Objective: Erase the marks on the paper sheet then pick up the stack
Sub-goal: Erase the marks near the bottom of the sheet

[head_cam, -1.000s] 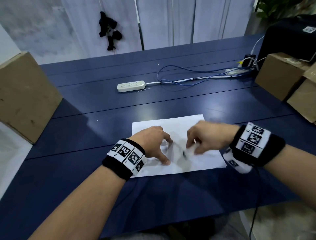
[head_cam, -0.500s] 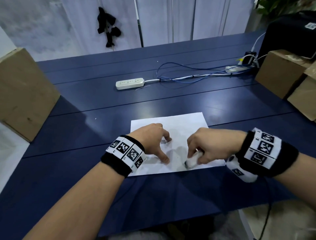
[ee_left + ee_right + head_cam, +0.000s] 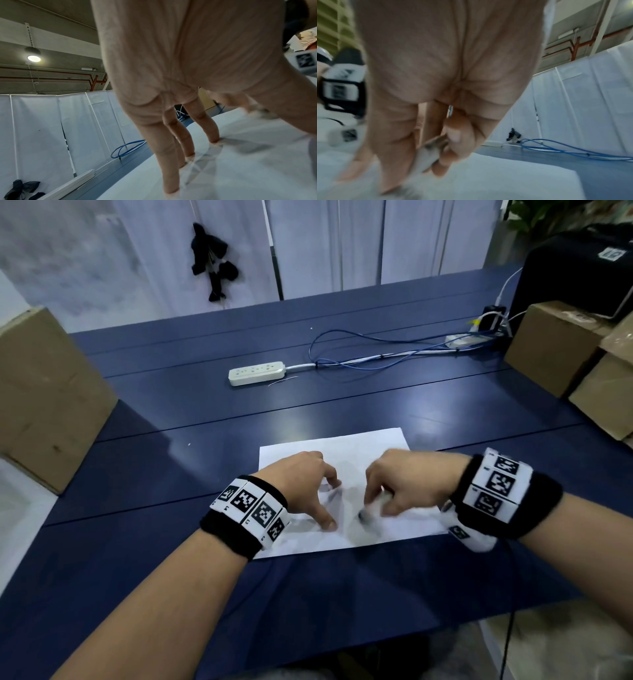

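Note:
A white paper sheet (image 3: pixel 363 453) lies flat on the blue table (image 3: pixel 342 405) near its front edge. My left hand (image 3: pixel 308 487) presses it down with spread straight fingertips (image 3: pixel 214 139), and faint pencil lines (image 3: pixel 197 166) cross under them. My right hand (image 3: pixel 400 487) grips a small white eraser (image 3: pixel 371 510), blurred, with its smudged grey end on the paper. The right wrist view shows the eraser (image 3: pixel 428 152) pinched between thumb and fingers. Whether more sheets lie beneath is not visible.
A white power strip (image 3: pixel 257 373) and blue cables (image 3: pixel 376 357) lie further back on the table. Cardboard boxes stand at the left (image 3: pixel 44 398) and right (image 3: pixel 561 344) edges. A black case (image 3: pixel 575 275) sits at the far right. White partition panels close the back.
My right hand has rubbed the eraser back and forth over the middle of the sheet, ending slightly further from me than half a second ago. The left hand has stayed pressed in place.

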`<state>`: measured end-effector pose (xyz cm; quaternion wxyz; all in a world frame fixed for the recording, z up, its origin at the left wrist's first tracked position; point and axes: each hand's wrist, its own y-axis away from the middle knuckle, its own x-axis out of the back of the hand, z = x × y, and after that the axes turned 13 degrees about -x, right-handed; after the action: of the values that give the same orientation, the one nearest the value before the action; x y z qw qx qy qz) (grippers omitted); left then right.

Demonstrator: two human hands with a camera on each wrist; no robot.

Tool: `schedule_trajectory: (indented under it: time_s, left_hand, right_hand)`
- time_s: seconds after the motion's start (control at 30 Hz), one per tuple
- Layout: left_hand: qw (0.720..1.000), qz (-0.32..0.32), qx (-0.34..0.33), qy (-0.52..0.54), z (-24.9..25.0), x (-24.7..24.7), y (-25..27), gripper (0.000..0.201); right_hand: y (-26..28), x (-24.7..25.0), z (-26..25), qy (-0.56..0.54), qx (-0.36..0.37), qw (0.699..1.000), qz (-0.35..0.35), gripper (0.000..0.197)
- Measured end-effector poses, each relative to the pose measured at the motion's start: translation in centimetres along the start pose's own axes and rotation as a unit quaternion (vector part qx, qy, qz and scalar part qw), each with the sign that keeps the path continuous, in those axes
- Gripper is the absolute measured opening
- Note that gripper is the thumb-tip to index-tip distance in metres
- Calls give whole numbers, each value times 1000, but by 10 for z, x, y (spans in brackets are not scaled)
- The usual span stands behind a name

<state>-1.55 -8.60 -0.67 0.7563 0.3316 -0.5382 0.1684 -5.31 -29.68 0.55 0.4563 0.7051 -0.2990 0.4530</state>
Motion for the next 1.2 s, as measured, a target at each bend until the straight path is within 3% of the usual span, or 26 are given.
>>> schedule_trajectory:
  time_s: [0.1,0.17,0.33,0.5,0.57,0.7,0.77,0.83,0.93,1.0,1.13,1.2]
  left_hand:
    - [1000,-1,2,6,1,0,2,79]
    - [1000,2,3,7,0,0,2,79]
    - [1000,0,2,1,0,-1,1,78]
    - [1000,0,2,6,1,1,2,78]
    - [1000,1,3,7,1,1,3,78]
    - [1000,2,2,6,1,0,3,78]
    - [1000,1,1,1,1,0,2,78]
    - [1000,0,0,1,2,0,1,77]
    - [1000,-1,2,4,2,1,3,76]
    - [1000,-1,3,4,1,1,3,77]
    - [1000,-2,6,5,1,1,2,79]
    - [1000,-5,7,3,2,1,1,79]
  right_hand:
    - [-15,8,16,-21,-61,996,57,46]
    - [-14,5,16,-11,-59,996,63,37]
    - [12,-7,-7,-11,42,997,-56,33]
    - [-16,7,22,16,-71,993,91,21]
    - [-18,7,29,18,-79,990,117,21]
    - [9,-3,5,-6,20,1000,-19,32]
    - [11,-4,-1,-1,37,998,-54,32]
    - [0,1,6,10,0,1000,-18,32]
    - [-16,8,22,24,-73,993,94,25]
    - [-17,6,26,25,-73,991,112,24]
    - [8,-1,4,15,26,999,-31,32]
    - [6,-2,2,19,23,999,-42,33]
